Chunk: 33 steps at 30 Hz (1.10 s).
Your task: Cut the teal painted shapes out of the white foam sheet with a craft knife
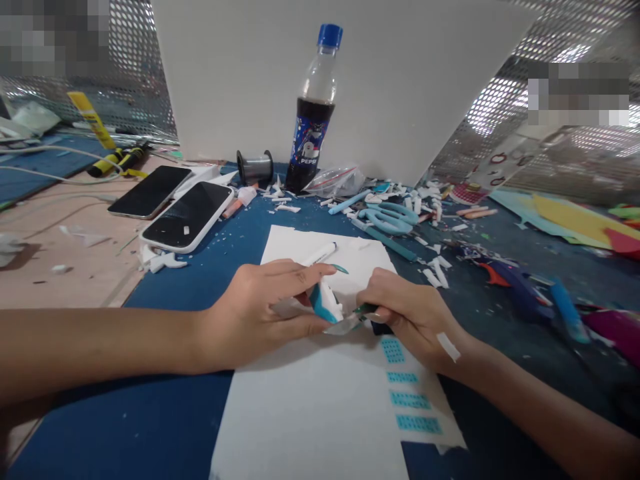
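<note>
My left hand [280, 307] is closed around a small white and teal-blue piece [327, 301], with a translucent, film-like strip [345, 325] along its lower edge. My right hand [410, 310] pinches a slim tool with a dark green part [367, 309] close against that piece; the fingers hide most of the tool, so I cannot tell its kind. Both hands are above a white sheet [310, 400]. Behind my left fingertips lies a white marker pen [323, 253]. Under my right wrist, a pale strip carries several teal patches [410, 400] with dark marks.
A Pepsi bottle [313, 127] stands at the back before a white board [400, 80]. Light-blue scissors [387, 217] lie among white scraps [437, 270]. Two phones [187, 217] [155, 190] and a spool of thread [255, 167] sit at the left; coloured sheets [570, 217] lie right.
</note>
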Tool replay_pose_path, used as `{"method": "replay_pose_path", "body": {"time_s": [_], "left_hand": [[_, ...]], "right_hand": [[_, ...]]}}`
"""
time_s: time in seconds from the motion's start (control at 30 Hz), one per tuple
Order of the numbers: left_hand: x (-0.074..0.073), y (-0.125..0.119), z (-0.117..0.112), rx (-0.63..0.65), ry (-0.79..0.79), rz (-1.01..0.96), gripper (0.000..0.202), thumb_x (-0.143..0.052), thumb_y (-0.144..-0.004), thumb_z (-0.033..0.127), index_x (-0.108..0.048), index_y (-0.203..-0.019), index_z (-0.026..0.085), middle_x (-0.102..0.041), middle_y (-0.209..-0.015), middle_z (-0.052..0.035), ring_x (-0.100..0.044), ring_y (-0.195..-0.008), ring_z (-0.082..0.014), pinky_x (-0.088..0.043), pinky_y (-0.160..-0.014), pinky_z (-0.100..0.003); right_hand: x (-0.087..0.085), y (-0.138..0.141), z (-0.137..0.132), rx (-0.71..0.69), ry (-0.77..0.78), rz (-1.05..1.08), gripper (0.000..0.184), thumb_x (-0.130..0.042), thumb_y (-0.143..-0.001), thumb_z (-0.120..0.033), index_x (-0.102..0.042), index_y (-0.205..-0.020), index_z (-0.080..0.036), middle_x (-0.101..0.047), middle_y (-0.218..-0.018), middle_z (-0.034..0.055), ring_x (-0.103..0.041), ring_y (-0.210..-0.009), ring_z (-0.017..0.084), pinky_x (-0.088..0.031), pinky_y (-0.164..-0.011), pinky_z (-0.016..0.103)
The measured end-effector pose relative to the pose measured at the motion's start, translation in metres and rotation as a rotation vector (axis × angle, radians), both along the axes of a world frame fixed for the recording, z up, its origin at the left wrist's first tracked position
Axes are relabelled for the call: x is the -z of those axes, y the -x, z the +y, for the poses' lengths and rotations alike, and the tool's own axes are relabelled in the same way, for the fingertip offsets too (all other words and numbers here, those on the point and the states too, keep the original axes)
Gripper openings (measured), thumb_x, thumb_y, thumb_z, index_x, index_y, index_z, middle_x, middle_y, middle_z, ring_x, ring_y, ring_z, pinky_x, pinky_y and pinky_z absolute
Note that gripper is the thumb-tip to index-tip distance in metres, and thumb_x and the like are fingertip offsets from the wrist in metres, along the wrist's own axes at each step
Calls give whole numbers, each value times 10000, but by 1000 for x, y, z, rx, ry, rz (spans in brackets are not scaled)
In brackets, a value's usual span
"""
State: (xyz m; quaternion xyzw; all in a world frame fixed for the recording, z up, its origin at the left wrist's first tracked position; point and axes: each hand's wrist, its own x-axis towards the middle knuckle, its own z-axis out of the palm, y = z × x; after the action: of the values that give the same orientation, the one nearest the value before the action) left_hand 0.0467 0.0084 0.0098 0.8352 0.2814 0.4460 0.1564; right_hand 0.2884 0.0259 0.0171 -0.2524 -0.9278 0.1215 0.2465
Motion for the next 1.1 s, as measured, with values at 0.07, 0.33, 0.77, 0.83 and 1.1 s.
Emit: {"method": "replay_pose_path", "body": {"time_s": [0.07,0.33,0.77,0.83,1.1], "left_hand": [[0,-1,-1,-5,-8,4,330,-586,-890,320,-641,-1128,99,-694,-767,-66,-629,-661,-121,-522,-637,-195],[0,-1,-1,-5,-25,32,309,-572,-894,295,-628,-1135,111,-695,-787,-60,-629,-669,-118,-519,-644,-186],[-1,1,-2,-6,-52,61,301,-540,-919,315,-605,-1131,112,-711,-910,-89,-644,-720,-114,-542,-665,-179],[0,0,-2,-2,-71,64,284,-529,-923,289,-598,-1140,120,-713,-965,-90,-648,-736,-112,-549,-670,-172],[3,1,-2,7,-65,45,314,-544,-918,295,-573,-1172,114,-710,-925,-95,-658,-764,-138,-577,-671,-214]], "right_hand": [[0,1,0,-2,-6,-7,306,-296,-999,-304,-535,-854,-178,-459,-654,17,-432,-647,152,-344,-567,265],[5,4,2,-35,-57,69,299,-300,-1005,-294,-526,-855,-167,-431,-645,3,-385,-600,133,-329,-548,252],[3,1,6,-57,-98,69,299,-313,-1004,-327,-523,-859,-171,-453,-653,7,-405,-612,128,-339,-551,250],[3,4,5,-60,-139,88,280,-317,-1004,-311,-510,-857,-171,-455,-646,4,-402,-595,126,-340,-545,251],[4,2,2,-32,-105,78,286,-305,-1006,-313,-514,-865,-179,-454,-638,4,-391,-596,131,-341,-553,258]]}}
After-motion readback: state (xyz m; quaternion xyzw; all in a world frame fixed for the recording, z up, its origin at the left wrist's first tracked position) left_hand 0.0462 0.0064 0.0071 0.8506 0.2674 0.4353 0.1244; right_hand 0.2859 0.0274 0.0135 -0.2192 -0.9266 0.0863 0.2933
